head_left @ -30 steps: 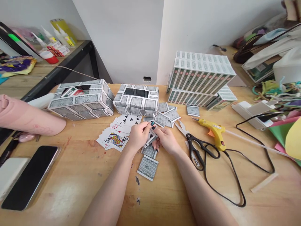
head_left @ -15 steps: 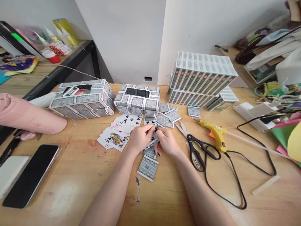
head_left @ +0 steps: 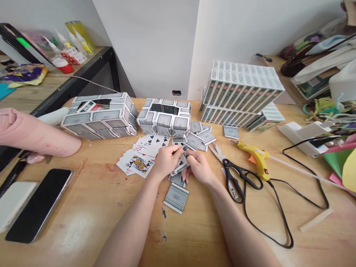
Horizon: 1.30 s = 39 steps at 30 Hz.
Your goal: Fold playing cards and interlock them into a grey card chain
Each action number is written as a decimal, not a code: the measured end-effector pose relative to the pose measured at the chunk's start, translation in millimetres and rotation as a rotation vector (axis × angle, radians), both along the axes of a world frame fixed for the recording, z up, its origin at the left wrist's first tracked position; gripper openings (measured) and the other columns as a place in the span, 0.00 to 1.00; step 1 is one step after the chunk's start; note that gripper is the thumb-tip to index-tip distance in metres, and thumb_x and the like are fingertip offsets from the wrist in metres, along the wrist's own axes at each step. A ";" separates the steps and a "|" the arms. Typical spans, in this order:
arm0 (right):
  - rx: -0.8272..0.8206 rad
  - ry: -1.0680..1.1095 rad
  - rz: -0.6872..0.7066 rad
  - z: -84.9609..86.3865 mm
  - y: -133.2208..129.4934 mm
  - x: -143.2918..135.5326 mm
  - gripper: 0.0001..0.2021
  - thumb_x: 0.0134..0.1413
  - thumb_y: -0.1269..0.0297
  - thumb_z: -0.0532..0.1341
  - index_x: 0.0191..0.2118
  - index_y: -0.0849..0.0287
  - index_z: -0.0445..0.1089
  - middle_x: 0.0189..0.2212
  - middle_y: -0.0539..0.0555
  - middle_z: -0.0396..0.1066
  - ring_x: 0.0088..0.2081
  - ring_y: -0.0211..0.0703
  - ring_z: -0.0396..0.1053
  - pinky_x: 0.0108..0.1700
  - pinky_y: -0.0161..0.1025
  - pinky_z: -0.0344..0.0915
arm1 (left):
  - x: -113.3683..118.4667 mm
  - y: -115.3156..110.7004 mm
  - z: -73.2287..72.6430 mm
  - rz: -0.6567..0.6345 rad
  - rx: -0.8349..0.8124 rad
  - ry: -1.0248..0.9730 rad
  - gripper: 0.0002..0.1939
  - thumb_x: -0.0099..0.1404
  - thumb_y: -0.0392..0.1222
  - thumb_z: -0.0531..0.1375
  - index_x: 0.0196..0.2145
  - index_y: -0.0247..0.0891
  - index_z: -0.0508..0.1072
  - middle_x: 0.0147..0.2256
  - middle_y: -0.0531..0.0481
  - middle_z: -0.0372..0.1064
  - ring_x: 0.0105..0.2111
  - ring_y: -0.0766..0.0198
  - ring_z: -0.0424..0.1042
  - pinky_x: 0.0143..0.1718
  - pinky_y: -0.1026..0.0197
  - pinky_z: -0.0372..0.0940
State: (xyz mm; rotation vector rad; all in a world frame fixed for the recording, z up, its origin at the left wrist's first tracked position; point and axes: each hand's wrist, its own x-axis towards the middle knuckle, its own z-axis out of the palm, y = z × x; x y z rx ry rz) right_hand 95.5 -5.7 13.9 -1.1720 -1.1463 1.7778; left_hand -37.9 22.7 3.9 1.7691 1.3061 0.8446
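Pale wooden tabletop (head_left: 97, 222) bore, at its near part, one black-screened phone (head_left: 40, 205) on the left and one loose card (head_left: 176, 197), patterned back up, at the centre. Just beyond, the left hand (head_left: 168, 161) and the right hand (head_left: 199, 167) pinched one club card (head_left: 180, 164) between their fingers, with one pair of scissors (head_left: 236, 172) and one yellow glue gun (head_left: 257, 155) to the right. Farther back, two card-covered boxes (head_left: 164, 124) stood left of one stack of card packs (head_left: 241, 89), before the wall (head_left: 155, 48).
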 end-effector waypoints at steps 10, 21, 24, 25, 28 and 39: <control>-0.029 0.160 0.045 4.3 -1.9 -0.7 0.13 0.41 0.68 0.48 0.35 0.60 0.62 0.13 0.47 0.67 0.16 0.39 0.67 0.18 0.33 0.64 | 0.3 4.1 6.5 0.052 -0.111 -0.178 0.15 0.60 0.46 0.56 0.26 0.33 0.76 0.21 0.52 0.69 0.24 0.67 0.64 0.24 0.67 0.58; 0.155 0.030 -0.239 -3.1 6.3 5.6 0.11 0.51 0.56 0.58 0.34 0.59 0.66 0.18 0.48 0.68 0.20 0.36 0.66 0.25 0.34 0.64 | -2.3 -3.5 3.1 0.179 0.266 -0.028 0.14 0.65 0.45 0.52 0.37 0.37 0.75 0.33 0.47 0.75 0.31 0.65 0.72 0.34 0.66 0.64; 0.259 -0.007 -0.368 -4.1 3.6 3.8 0.11 0.51 0.56 0.59 0.33 0.59 0.66 0.21 0.50 0.69 0.23 0.38 0.68 0.30 0.38 0.68 | 0.1 -5.6 4.8 0.118 0.411 0.009 0.12 0.65 0.41 0.51 0.38 0.38 0.73 0.36 0.46 0.75 0.37 0.64 0.72 0.40 0.64 0.65; 0.291 -0.038 -0.399 -4.5 2.5 3.2 0.10 0.52 0.56 0.59 0.33 0.58 0.67 0.22 0.51 0.70 0.25 0.39 0.69 0.32 0.39 0.69 | 0.7 -5.8 4.8 0.106 0.471 0.019 0.11 0.65 0.40 0.52 0.38 0.38 0.73 0.36 0.47 0.75 0.38 0.64 0.72 0.42 0.64 0.64; 0.381 -0.151 -0.463 -6.9 0.1 2.1 0.07 0.53 0.59 0.58 0.33 0.57 0.67 0.27 0.53 0.72 0.29 0.42 0.71 0.35 0.41 0.69 | 1.5 -5.2 3.0 0.068 0.628 0.042 0.09 0.64 0.36 0.53 0.38 0.39 0.72 0.37 0.46 0.74 0.40 0.63 0.72 0.45 0.62 0.64; 0.531 -0.338 -0.502 -13.2 -0.1 1.3 0.06 0.57 0.65 0.52 0.33 0.56 0.66 0.26 0.51 0.72 0.29 0.41 0.72 0.34 0.38 0.68 | 3.2 -6.1 -4.0 0.041 0.700 0.132 0.12 0.65 0.32 0.48 0.42 0.37 0.68 0.38 0.45 0.72 0.40 0.64 0.71 0.43 0.61 0.66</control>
